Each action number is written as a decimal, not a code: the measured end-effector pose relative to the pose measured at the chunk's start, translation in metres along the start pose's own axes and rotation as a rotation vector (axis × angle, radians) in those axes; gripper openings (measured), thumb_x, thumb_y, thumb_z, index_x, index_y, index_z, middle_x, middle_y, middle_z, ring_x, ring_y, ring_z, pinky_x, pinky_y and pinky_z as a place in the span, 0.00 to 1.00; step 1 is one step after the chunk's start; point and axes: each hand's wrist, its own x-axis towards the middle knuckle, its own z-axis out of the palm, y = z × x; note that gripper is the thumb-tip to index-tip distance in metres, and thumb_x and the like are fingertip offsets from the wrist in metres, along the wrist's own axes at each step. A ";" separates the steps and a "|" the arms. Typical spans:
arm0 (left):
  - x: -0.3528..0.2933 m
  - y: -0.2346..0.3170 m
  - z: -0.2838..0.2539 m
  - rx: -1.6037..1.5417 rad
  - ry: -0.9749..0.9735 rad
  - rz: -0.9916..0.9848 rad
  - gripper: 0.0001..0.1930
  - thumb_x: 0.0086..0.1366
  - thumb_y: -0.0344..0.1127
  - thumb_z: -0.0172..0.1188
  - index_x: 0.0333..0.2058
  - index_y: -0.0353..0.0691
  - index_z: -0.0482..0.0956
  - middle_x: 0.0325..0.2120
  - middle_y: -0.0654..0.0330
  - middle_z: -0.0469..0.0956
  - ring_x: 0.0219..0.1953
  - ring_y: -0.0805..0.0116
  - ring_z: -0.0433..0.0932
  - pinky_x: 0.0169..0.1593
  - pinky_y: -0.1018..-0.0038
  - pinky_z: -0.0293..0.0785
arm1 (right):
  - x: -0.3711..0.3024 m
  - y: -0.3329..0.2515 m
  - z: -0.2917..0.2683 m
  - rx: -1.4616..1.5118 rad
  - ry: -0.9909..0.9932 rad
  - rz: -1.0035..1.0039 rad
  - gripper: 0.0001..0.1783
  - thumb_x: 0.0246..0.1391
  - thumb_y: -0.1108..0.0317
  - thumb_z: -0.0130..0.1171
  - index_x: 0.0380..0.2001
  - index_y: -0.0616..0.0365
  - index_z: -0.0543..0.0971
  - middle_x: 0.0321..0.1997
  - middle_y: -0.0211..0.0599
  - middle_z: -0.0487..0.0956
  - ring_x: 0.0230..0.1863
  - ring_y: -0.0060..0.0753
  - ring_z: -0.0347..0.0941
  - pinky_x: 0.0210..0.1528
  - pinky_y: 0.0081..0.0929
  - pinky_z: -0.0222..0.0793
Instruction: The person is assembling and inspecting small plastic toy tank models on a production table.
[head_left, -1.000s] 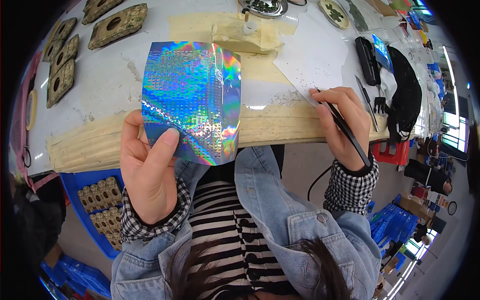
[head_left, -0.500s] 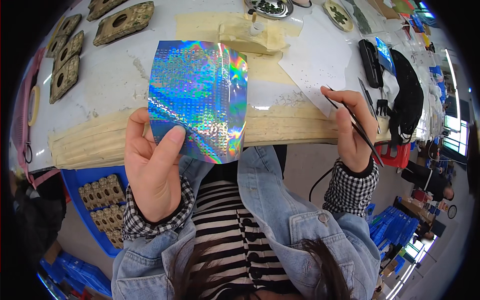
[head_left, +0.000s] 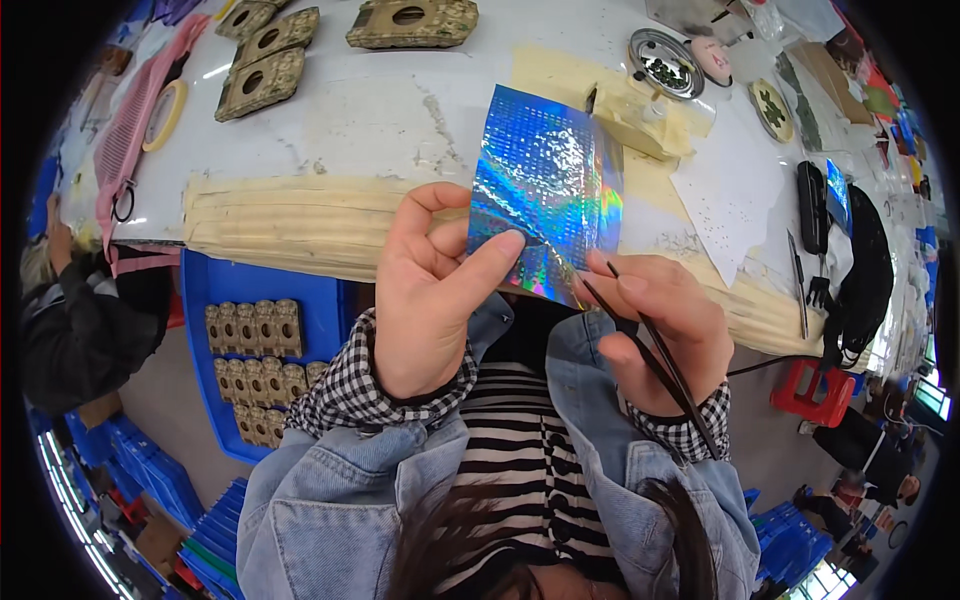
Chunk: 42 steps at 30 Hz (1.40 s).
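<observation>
My left hand (head_left: 440, 285) grips a shiny blue holographic sheet (head_left: 545, 170) at its lower left, thumb on the front and fingers behind. Rows of small marks cover the sheet. My right hand (head_left: 670, 325) is closed around dark tweezers (head_left: 665, 365), whose tips reach the sheet's lower right corner; whether they pinch anything there is too small to tell. Beyond the sheet, a block wrapped in pale tape (head_left: 640, 120) stands on the table with a small clear cup on it.
Camouflage-patterned model hulls (head_left: 262, 82) lie at the far left, and more fill a blue tray (head_left: 230, 385) below the table edge. A round metal dish (head_left: 668, 62) holds small dark green parts. White paper (head_left: 725, 215) lies at right, near a black case (head_left: 812, 205). Another person (head_left: 95, 320) sits at left.
The tweezers in my right hand have come left from above the white paper to the sheet's lower right corner. The sheet is tilted more, and the whole view has shifted.
</observation>
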 end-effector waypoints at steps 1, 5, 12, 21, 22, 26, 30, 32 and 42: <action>0.000 -0.001 -0.001 -0.002 0.004 0.009 0.19 0.59 0.18 0.55 0.46 0.34 0.58 0.37 0.52 0.77 0.38 0.71 0.78 0.41 0.76 0.77 | 0.002 0.000 0.002 -0.026 0.002 -0.018 0.24 0.40 0.69 0.69 0.42 0.63 0.75 0.38 0.46 0.79 0.39 0.42 0.77 0.40 0.31 0.74; 0.001 -0.003 0.000 0.001 0.015 0.027 0.18 0.58 0.18 0.56 0.43 0.34 0.60 0.37 0.53 0.77 0.38 0.72 0.77 0.41 0.77 0.77 | 0.009 -0.002 0.007 -0.224 -0.015 -0.120 0.21 0.37 0.71 0.69 0.39 0.61 0.78 0.37 0.42 0.79 0.39 0.41 0.77 0.39 0.30 0.74; 0.003 -0.005 -0.002 0.025 -0.014 0.046 0.16 0.57 0.17 0.56 0.41 0.35 0.62 0.38 0.54 0.77 0.39 0.73 0.77 0.42 0.80 0.76 | 0.010 -0.003 0.010 -0.251 -0.020 -0.081 0.22 0.35 0.74 0.69 0.40 0.59 0.80 0.37 0.41 0.78 0.38 0.39 0.76 0.39 0.29 0.74; 0.004 -0.007 -0.004 0.031 -0.048 0.094 0.14 0.58 0.18 0.56 0.40 0.34 0.63 0.40 0.54 0.75 0.42 0.73 0.75 0.46 0.78 0.74 | 0.009 0.002 0.014 -0.246 -0.017 -0.075 0.21 0.36 0.78 0.67 0.40 0.60 0.80 0.36 0.42 0.78 0.38 0.39 0.76 0.40 0.30 0.74; 0.004 -0.007 -0.004 0.030 -0.048 0.087 0.14 0.58 0.18 0.55 0.40 0.34 0.63 0.40 0.54 0.75 0.42 0.73 0.75 0.46 0.78 0.74 | 0.009 0.002 0.014 -0.247 -0.020 -0.073 0.21 0.36 0.78 0.67 0.40 0.60 0.80 0.36 0.42 0.78 0.38 0.39 0.76 0.40 0.30 0.74; 0.002 -0.005 -0.003 0.022 -0.038 0.052 0.13 0.59 0.18 0.55 0.41 0.34 0.63 0.41 0.54 0.75 0.42 0.73 0.75 0.46 0.78 0.74 | 0.009 0.003 0.013 -0.257 -0.022 -0.083 0.22 0.36 0.78 0.67 0.40 0.59 0.79 0.36 0.41 0.78 0.39 0.38 0.76 0.41 0.30 0.73; 0.002 -0.006 -0.002 0.003 -0.040 0.072 0.13 0.59 0.18 0.55 0.40 0.34 0.63 0.39 0.54 0.76 0.41 0.74 0.76 0.45 0.78 0.75 | 0.010 0.004 0.012 -0.249 -0.032 -0.112 0.22 0.36 0.77 0.67 0.40 0.59 0.79 0.36 0.39 0.78 0.39 0.38 0.76 0.43 0.31 0.74; 0.002 -0.006 -0.002 0.001 -0.029 0.063 0.13 0.59 0.18 0.55 0.40 0.34 0.62 0.38 0.54 0.77 0.40 0.74 0.77 0.44 0.79 0.76 | 0.010 0.004 0.013 -0.264 -0.033 -0.124 0.21 0.36 0.77 0.67 0.40 0.58 0.79 0.36 0.39 0.78 0.39 0.37 0.76 0.43 0.32 0.74; 0.002 -0.004 0.000 -0.035 0.018 0.044 0.15 0.59 0.19 0.55 0.41 0.36 0.60 0.34 0.52 0.78 0.36 0.71 0.78 0.40 0.77 0.78 | 0.008 0.008 0.013 -0.278 -0.018 -0.157 0.21 0.35 0.77 0.68 0.39 0.57 0.80 0.35 0.38 0.78 0.38 0.36 0.76 0.44 0.33 0.74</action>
